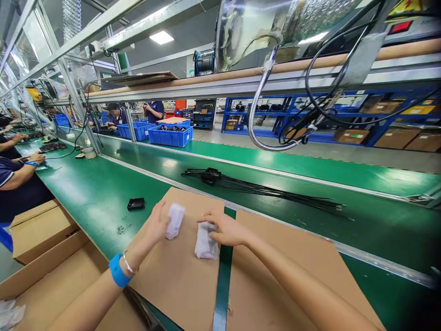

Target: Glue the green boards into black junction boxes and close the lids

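Note:
My left hand [158, 224] has its fingers closed on the edge of a small white wrapped packet [175, 220], which is blurred and looks tilted above a cardboard sheet [186, 276]. To its right, a second white wrapped packet [206, 246] rests on the same sheet. Over that packet's upper end my right hand [225, 228] is closed, thumb on the near side and fingers curled across the top. What is inside the wrappings does not show. A blue wristband [119, 271] and a bracelet are on my left wrist.
Black cables [262, 187] lie along the green conveyor beyond the bench edge. A small black housing [136, 203] sits at left. An open cardboard box [62, 276] stands lower left, with white packets inside. Overhead hang a metal hose [253, 115] and wires. Co-workers sit far left.

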`<state>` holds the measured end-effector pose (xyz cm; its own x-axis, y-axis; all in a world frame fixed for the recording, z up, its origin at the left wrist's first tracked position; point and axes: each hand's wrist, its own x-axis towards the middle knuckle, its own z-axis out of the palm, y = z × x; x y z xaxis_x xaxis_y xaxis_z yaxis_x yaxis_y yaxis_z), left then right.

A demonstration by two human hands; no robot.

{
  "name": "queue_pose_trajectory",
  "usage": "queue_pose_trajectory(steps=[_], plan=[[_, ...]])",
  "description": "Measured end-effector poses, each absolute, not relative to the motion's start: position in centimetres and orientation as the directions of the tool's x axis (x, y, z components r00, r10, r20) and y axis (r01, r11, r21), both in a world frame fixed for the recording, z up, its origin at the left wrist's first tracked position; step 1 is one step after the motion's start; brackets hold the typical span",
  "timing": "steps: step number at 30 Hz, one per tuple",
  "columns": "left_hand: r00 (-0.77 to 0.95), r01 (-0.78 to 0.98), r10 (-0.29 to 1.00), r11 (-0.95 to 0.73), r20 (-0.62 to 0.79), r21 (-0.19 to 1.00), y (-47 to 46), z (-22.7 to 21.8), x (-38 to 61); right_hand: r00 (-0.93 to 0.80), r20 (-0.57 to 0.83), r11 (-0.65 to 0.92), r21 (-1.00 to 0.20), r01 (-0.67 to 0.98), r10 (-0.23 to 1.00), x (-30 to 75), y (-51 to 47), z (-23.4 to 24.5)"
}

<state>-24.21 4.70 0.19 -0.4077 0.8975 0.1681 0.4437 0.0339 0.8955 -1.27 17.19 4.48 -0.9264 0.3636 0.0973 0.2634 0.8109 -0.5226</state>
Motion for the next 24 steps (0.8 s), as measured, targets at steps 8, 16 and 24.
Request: queue_pose_trajectory(steps=[8,16,24], plan=[[-0.178,0.585,0.954,-0.095,0.242,0.805,2.9,-1.3,-16.3,-0.848,0.268,0.759,-0.614,0.215,0.457,-5.7,17.0,8.1],[-0.276,0.43,0.933,-0.096,0.232,0.898,4.8,-2.4,-15.0,-0.73,0.456,0.649,-0.761,-0.022,0.509,-9.8,15.7,18.8],[-0.301,0.426,0.917,-0.118,0.263,0.897,4.5,-2.4,-14.8,-0.443,0.701,0.587,-0.711,-0.386,0.559,-10.4,16.2,29.6]])
